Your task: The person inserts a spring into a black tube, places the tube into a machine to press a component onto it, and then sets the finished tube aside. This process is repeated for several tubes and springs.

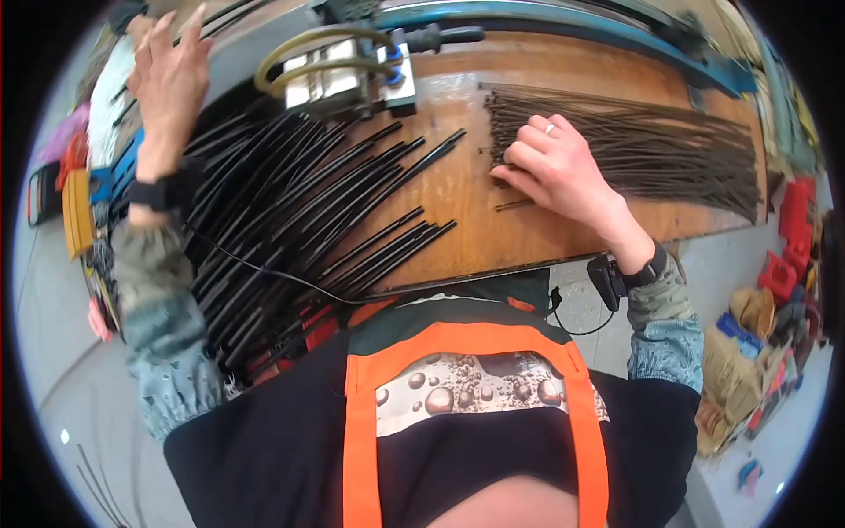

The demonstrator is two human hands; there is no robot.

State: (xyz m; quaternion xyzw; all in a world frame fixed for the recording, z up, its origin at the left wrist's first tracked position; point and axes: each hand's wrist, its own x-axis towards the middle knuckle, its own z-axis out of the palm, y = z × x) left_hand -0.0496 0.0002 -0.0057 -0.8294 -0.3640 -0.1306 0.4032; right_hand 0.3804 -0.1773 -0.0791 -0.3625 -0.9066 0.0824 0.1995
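My left hand is raised at the far left, fingers stretched out and apart, with nothing visible in it. Below and to the right of it, a large heap of glossy black tubes fans across the table's left side. My right hand, a ring on one finger, is closed at the left end of a spread of thin dark-brown rods. Its fingertips are curled out of sight, so what they grip cannot be made out. One rod end pokes out beneath this hand.
A small metal pneumatic fixture with looped yellowish hoses stands at the table's back. Behind it runs a blue metal rail. The wooden tabletop shows between both piles. Red bins and brown bundles are at the right. A thin cable crosses the tubes.
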